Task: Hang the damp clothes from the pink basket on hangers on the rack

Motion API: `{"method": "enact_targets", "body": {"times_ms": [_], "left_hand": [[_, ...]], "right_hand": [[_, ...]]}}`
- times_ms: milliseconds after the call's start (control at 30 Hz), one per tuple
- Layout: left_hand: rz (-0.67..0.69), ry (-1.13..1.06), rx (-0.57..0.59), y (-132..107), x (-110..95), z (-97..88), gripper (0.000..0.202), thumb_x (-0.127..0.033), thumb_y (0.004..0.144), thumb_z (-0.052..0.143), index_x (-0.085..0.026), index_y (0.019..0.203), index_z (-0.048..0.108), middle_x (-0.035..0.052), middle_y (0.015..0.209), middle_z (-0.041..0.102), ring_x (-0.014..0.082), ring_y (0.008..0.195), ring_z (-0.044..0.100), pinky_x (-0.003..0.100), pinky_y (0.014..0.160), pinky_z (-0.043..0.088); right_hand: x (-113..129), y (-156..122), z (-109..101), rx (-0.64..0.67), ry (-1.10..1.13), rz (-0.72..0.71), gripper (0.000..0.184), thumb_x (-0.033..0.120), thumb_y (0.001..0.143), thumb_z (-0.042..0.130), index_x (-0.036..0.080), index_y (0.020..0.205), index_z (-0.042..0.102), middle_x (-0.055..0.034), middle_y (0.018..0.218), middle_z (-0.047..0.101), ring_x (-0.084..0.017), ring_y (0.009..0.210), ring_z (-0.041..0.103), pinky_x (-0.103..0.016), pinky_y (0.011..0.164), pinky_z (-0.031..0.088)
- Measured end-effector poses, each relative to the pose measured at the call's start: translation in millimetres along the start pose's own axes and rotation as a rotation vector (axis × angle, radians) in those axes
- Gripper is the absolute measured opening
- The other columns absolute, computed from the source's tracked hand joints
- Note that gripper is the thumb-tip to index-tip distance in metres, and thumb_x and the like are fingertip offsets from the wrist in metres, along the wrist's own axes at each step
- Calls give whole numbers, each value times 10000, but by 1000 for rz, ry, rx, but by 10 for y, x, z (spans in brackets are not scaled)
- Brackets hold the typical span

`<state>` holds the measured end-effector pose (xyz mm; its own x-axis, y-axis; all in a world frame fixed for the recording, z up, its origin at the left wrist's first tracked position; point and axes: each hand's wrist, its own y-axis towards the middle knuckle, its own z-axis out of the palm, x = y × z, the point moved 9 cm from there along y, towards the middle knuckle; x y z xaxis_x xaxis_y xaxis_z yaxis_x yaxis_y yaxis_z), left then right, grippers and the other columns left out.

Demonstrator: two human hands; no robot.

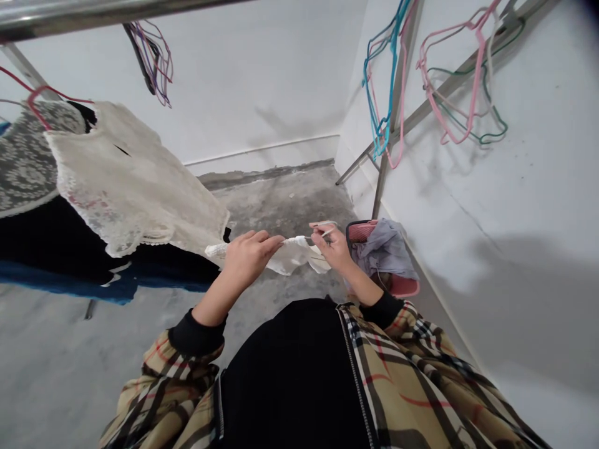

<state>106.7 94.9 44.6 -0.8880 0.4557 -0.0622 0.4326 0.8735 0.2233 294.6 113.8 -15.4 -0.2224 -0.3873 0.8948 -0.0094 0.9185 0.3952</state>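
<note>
My left hand (pixel 248 255) is closed in a pinch on a small white garment (pixel 294 255), stretching one edge of it toward my right hand (pixel 331 246). The right hand is closed too, gripping the other end of that edge together with a thin white hanger (pixel 324 226). The rest of the white cloth droops between and below the two hands. Both arms wear plaid sleeves with black cuffs.
A cream lace top (pixel 131 181) on a red hanger hangs at the left over dark clothes (pixel 56 249). A pink basket (pixel 402 284) with grey cloth (pixel 386 249) sits by the right wall. Coloured hangers (pixel 449 81) hang on a rack above; a metal rail (pixel 70 15) crosses the top.
</note>
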Motion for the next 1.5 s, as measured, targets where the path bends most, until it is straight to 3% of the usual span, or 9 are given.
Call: {"method": "enact_targets", "body": {"times_ms": [100, 167, 333, 500, 600, 767, 1133, 1333, 1500], "left_hand": [[-21, 75, -114, -50, -23, -167, 314, -390, 976, 437, -317, 1047, 734, 40, 797, 682, 187, 715, 571, 302, 570, 301], [-39, 97, -174, -71, -26, -257, 306, -393, 974, 448, -315, 1032, 737, 33, 778, 682, 186, 710, 574, 304, 562, 298], [-18, 80, -229, -76, -65, -316, 304, -411, 966, 465, -301, 1035, 740, 36, 751, 672, 185, 702, 577, 299, 586, 330], [-37, 37, -272, -123, 42, -322, 292, -404, 960, 487, -290, 1054, 738, 33, 770, 682, 173, 723, 604, 281, 595, 352], [-66, -19, -301, -191, 197, -362, 287, -403, 957, 499, -281, 1045, 743, 23, 794, 695, 160, 745, 630, 262, 592, 364], [-122, -101, -254, -310, 464, -317, 296, -416, 948, 511, -264, 1018, 755, 12, 762, 687, 154, 744, 647, 241, 579, 378], [-180, -44, -258, -461, 647, -37, 321, -421, 951, 490, -262, 1034, 755, 32, 809, 706, 179, 767, 656, 257, 607, 392], [-308, -250, -277, -538, 797, 218, 331, -453, 931, 505, -250, 1007, 754, 20, 793, 687, 156, 732, 639, 233, 616, 410], [-328, -516, -269, -575, 957, 357, 334, -446, 912, 518, -213, 990, 745, 15, 754, 642, 132, 681, 581, 225, 636, 432]], "right_hand": [[15, -226, -236, -303, -141, -99, 258, 437, 867, 599, 196, 959, 596, -71, 947, 588, -193, 897, 555, -358, 842, 464], [-33, -378, -207, -345, -204, -115, 221, 416, 873, 592, 200, 916, 575, -49, 872, 574, -187, 838, 545, -353, 805, 468], [-285, -477, 366, 68, -363, -116, 242, 412, 875, 613, 201, 993, 627, -76, 985, 678, -229, 956, 596, -392, 894, 444], [-708, -585, 608, 406, -402, 7, 205, 334, 940, 498, 188, 965, 640, -60, 1004, 710, -204, 961, 642, -327, 874, 455], [-894, -755, 544, 557, -478, 28, 201, 307, 927, 518, 177, 1018, 642, -56, 975, 718, -198, 920, 649, -353, 922, 425], [-1018, -852, 164, 490, -645, -9, 165, 262, 921, 536, 170, 983, 659, -122, 1081, 694, -260, 1071, 591, -487, 1038, 313], [-708, -542, -249, 247, -570, -300, 142, 198, 909, 527, 184, 845, 653, -92, 909, 653, -233, 971, 583, -439, 918, 487], [-123, -620, -87, 415, -337, -459, 144, 159, 870, 557, 225, 944, 662, -67, 971, 677, -201, 985, 622, -411, 897, 528], [63, -288, -551, 132, -432, -395, 399, 130, 859, 504, 256, 1224, 603, -88, 1225, 618, -229, 1150, 572, -460, 1023, 451]]}}
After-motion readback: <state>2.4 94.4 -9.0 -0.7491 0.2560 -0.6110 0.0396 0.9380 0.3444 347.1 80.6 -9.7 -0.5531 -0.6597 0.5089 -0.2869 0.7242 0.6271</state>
